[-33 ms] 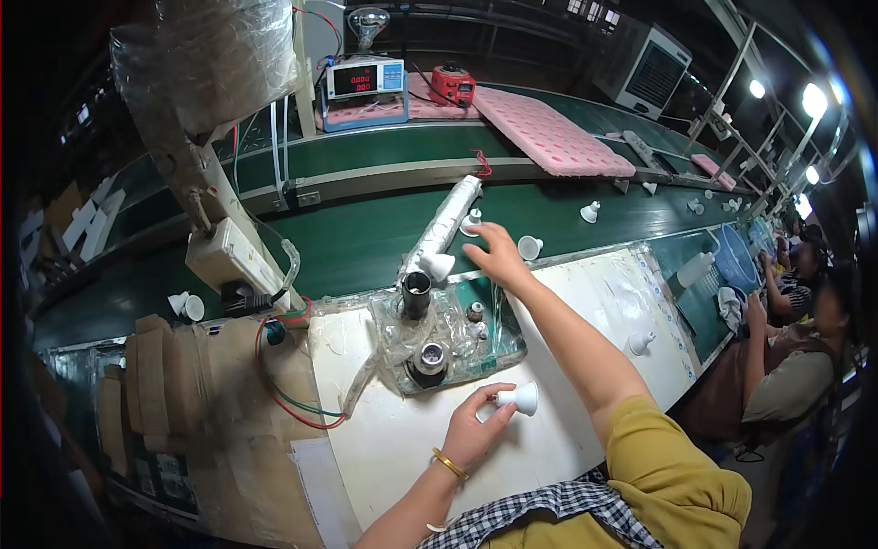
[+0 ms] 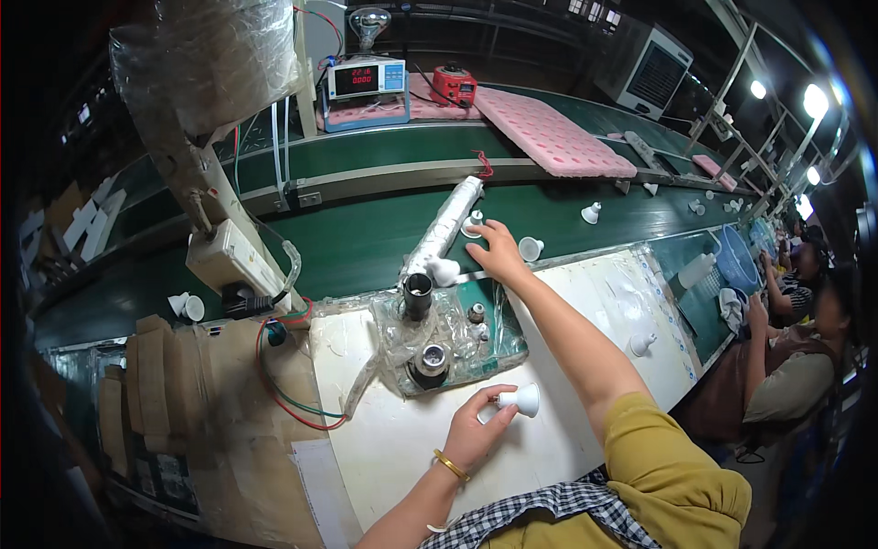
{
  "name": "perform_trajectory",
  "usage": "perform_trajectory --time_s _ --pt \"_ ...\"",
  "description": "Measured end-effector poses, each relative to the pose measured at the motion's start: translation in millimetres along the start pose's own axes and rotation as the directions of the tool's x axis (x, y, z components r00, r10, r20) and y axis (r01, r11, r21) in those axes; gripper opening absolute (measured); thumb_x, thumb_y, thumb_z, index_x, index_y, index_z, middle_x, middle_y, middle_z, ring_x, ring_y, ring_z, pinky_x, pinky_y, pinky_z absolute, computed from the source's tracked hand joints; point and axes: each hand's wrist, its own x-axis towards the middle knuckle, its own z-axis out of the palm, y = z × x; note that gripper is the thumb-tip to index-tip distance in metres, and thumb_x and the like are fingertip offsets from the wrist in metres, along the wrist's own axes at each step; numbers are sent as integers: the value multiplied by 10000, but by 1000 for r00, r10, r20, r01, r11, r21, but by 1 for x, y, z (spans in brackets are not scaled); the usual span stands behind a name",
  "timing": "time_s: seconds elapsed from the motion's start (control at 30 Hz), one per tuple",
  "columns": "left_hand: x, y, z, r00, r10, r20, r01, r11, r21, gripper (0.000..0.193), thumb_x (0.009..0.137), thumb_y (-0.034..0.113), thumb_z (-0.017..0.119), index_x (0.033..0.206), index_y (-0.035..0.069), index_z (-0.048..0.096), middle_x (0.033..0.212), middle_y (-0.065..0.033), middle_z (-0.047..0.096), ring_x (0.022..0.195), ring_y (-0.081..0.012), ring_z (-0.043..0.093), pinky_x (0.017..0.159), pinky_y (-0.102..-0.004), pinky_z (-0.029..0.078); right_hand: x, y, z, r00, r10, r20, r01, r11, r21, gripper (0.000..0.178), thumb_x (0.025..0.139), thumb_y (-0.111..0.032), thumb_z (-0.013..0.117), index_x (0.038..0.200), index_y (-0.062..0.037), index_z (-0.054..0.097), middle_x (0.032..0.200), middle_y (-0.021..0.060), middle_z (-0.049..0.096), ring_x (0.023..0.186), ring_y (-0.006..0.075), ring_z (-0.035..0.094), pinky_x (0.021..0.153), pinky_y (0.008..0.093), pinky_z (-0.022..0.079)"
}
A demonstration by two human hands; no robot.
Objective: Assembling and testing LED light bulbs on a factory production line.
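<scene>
My left hand [image 2: 480, 425] pinches the base of a white spotlight bulb [image 2: 521, 400] above the white board. Stretched forward over the green conveyor belt, my right hand [image 2: 499, 252] has its fingers apart. Its index finger reaches the side of another white bulb [image 2: 471, 222], which stands beside a white-wrapped bar [image 2: 441, 227]; whether they touch is hard to tell. A third bulb [image 2: 530, 248] lies just right of that hand. In front of me sits a plastic-wrapped test fixture with a black socket [image 2: 417, 295] and a metal-topped socket [image 2: 430, 360]. Another white bulb [image 2: 444, 272] rests by the bar's near end.
Behind the belt are a meter [image 2: 368, 80] with a lit display, a red device [image 2: 453, 85] and a pink foam sheet [image 2: 553, 133]. Cardboard pieces [image 2: 157, 384] lie left, with red and green wires nearby. A bulb [image 2: 642, 344] lies right. Farther right are a blue basket [image 2: 736, 258] and co-workers.
The digits on the meter differ. The bulb at the bar's near end has shifted very slightly. Both hands stay nearly where they were.
</scene>
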Motion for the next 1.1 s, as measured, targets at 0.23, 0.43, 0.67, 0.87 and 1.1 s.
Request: perform_trajectory --time_s 0.23,0.43,0.67,0.87,1.1 --pt "-2 0 -2 997 -72 9 72 997 -21 316 842 197 677 1133 83 632 1023 -34 624 944 -116 544 864 -263 436 23 32 20 996 -57 72 52 997 58 345 740 -184 687 1078 -119 660 1296 200 502 1228 341 461 1002 394 389" --pt "-3 -1 -3 1000 17 -1 -17 1000 17 305 859 144 659 1153 73 618 954 -8 573 778 -61 524 720 -209 454 -61 -40 -49 972 -71 224 -34 900 434 481 781 -189 731 1168 -78 468 1046 112 577 922 195 575 824 296 458" --pt "0 0 -1 999 -28 18 28 1000 -9 311 844 170 666 1128 51 621 1050 -42 630 970 -126 553 878 -271 439 -136 -49 -75 849 251 465 -474 749 462 377 879 -288 652 1100 4 565 800 44 586 667 81 534 581 224 440" --pt "0 0 1 1000 1 25 -1 1000 18 311 844 179 668 1129 63 625 1038 -38 625 952 -122 546 869 -269 439 -135 -49 -61 848 328 417 -513 705 489 406 905 -372 601 1064 2 597 841 69 609 662 107 559 587 246 473" --pt "-1 -2 1 1000 -6 23 6 1000 11 305 843 198 679 1115 68 632 953 -28 611 878 -101 544 795 -253 449 -131 -62 -57 855 389 342 -518 666 537 316 886 -285 648 934 23 593 791 79 637 577 128 595 491 264 504"
